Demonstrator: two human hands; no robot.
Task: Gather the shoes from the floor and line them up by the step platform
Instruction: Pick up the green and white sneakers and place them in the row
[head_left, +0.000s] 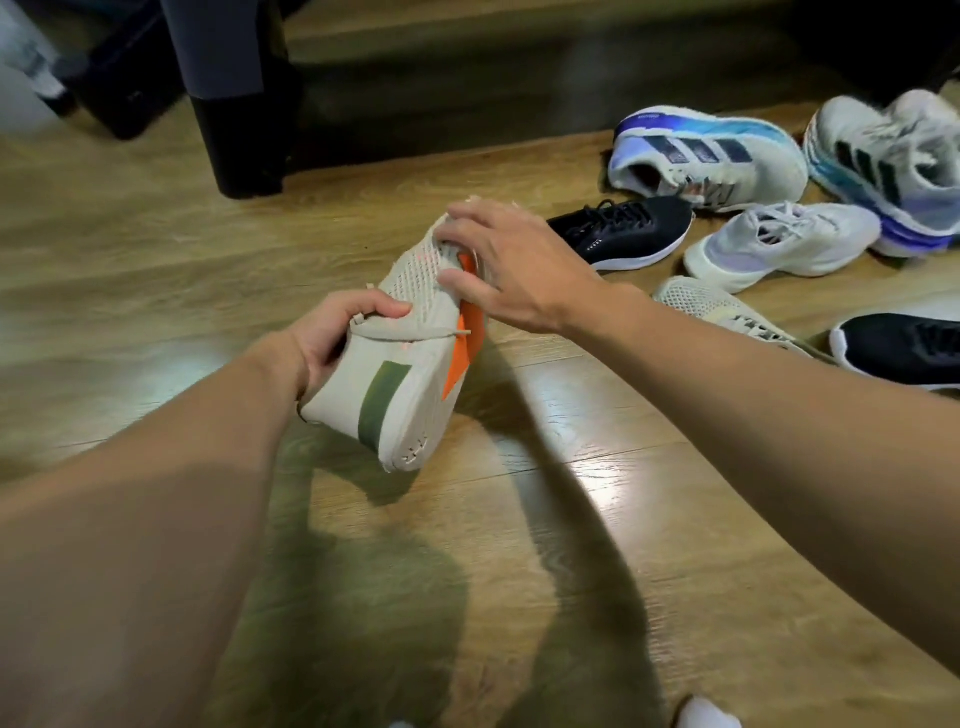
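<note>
A beige mesh shoe (410, 343) with a green stripe and an orange sole patch hangs tilted above the wooden floor in the middle of the view. My left hand (332, 332) grips its heel and collar, thumb on top. My right hand (509, 270) holds the toe end, fingers curled over the mesh. The step platform (519, 67) runs dark along the back. Its matching beige shoe (711, 306) lies to the right, partly behind my right forearm.
Several loose shoes lie at the right: a black one (623, 234), a white one (779, 244), two white-and-blue striped ones (711, 150) (893, 166), another black one (904, 348) at the edge. A dark chair leg (239, 135) stands at back left.
</note>
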